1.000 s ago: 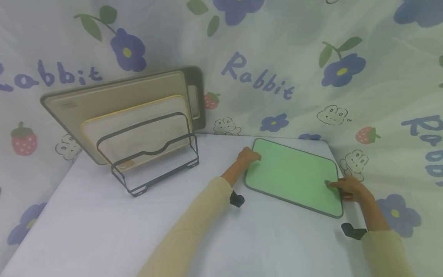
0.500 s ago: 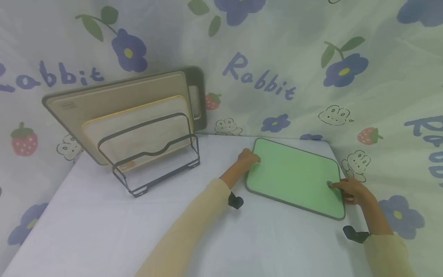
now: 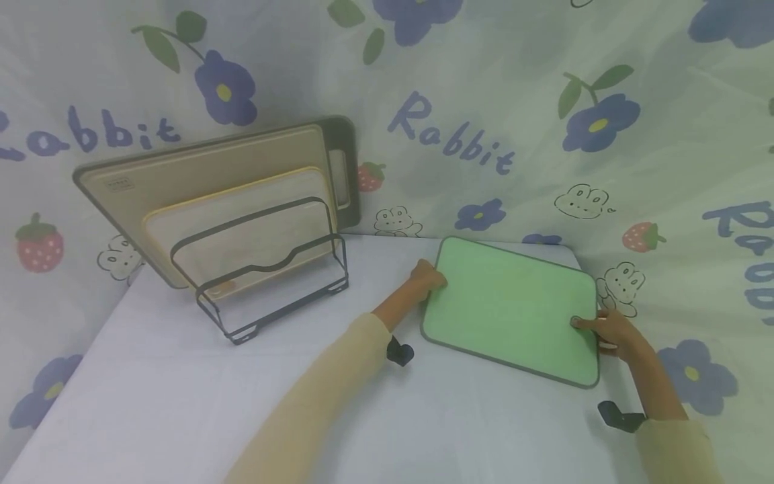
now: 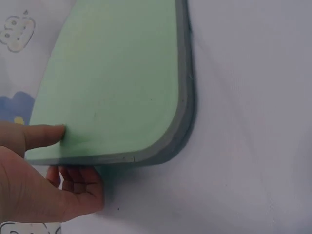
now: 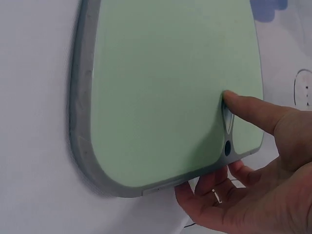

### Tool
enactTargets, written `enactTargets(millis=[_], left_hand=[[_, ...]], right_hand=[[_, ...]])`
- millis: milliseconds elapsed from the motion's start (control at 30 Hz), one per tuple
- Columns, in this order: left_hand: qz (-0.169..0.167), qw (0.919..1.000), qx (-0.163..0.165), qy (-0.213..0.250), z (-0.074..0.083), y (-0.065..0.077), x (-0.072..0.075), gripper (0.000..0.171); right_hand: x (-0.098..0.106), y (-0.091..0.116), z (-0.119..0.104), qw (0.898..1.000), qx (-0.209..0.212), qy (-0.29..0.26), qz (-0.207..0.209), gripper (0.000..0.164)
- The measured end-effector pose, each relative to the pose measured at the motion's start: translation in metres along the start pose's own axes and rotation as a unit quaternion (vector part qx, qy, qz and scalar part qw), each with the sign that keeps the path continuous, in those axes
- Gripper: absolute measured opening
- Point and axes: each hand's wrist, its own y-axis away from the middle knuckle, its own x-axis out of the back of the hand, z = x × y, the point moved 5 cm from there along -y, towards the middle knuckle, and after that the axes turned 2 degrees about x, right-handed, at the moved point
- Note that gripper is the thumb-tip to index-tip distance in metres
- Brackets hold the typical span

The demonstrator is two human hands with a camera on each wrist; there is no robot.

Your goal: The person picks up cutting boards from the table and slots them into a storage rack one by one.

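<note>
My left hand (image 4: pixel 36 178) pinches the board (image 3: pixel 514 309) at its left short edge: thumb flat on the green top, fingers (image 4: pixel 78 178) curled under the grey rim. My right hand (image 5: pixel 253 180) does the same at the opposite edge, thumb tip on the small slot near the corner, fingers tucked beneath w/ a ring on one. Both grips are clamped on the board, one per end.

The board sits at the far right of the table (image 3: pixel 181 403), close to the cloth backdrop (image 3: pixel 484 101). In the wrist views its held edges are off the table, a shadow showing below the rim; how high the rest is, can't tell from the head view. Underside of the board is hidden in every view, and most of my fingers w/ it.

My sleeves (image 3: pixel 314 410) run in from the bottom edge, cut off by the frame. A dark clip (image 3: pixel 399 353) shows at the left wrist and another at the right; they're partly hidden by the arms, shape unclear.

Well apart to the left stands a wire rack (image 3: pixel 266 269). Behind its wires lean a pale board (image 3: pixel 242 222) and a bigger tan board (image 3: pixel 199 175), w/ a dark board (image 3: pixel 345 168) at the back, only its right strip w/ handle slot showing. Small label on the tan one is too blurred to read. The backdrop's print reads "Rabbit", w/ flowers and strawberries, cut off at the edges.
</note>
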Motion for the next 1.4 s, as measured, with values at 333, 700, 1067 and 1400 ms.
enactTargets(millis=[333, 700, 1067, 1400], left_hand=[[-0.003, 0.9998, -0.021, -0.005, 0.004, 0.007, 0.015, 0.047], [-0.003, 0.999, -0.041, -0.014, 0.004, 0.032, 0.042, 0.043], [0.028, 0.9939, -0.103, -0.028, 0.004, 0.058, 0.073, 0.044], [0.046, 0.9904, -0.129, -0.016, 0.001, 0.088, 0.099, 0.044]], right_hand=[[-0.001, 0.017, -0.013, 0.999, 0.04, 0.006, 0.036, 0.098], [-0.008, 0.036, -0.035, 0.995, 0.086, 0.017, 0.055, 0.096], [-0.014, 0.055, -0.059, 0.99, 0.104, 0.033, 0.092, 0.099], [-0.021, 0.071, -0.085, 0.98, 0.141, 0.052, 0.127, 0.097]])
